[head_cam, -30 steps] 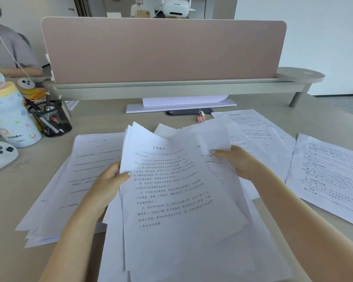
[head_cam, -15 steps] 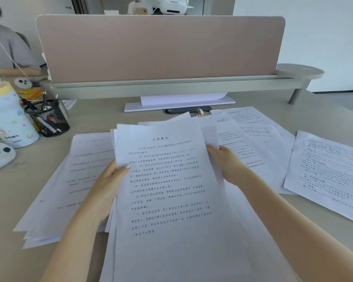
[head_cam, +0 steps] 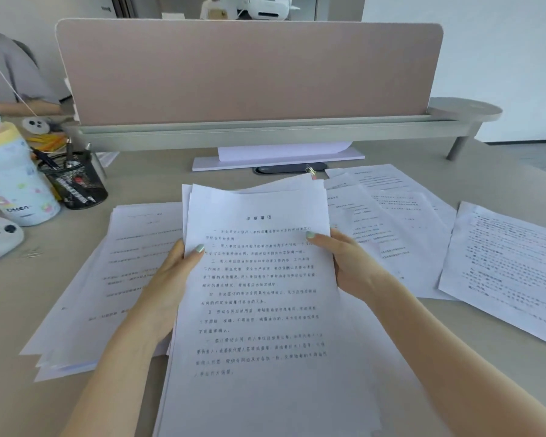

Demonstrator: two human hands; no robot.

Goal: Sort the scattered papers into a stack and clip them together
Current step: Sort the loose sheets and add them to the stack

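A stack of white printed sheets [head_cam: 259,294] is pinched at both side edges by the left hand [head_cam: 167,279] and right hand [head_cam: 352,266], above the beige counter [head_cam: 145,184]. Uneven top edges could slip askew if either grip loosens before clipping.

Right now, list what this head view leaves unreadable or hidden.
- Binder clip: too small, partly behind the held stack.
- Stack's bottom edge: cut off by the frame.
- Left hand and right hand: fingers behind the stack.
- Right sheet: print blurred.
- Pen holder: contents unclear through mesh.
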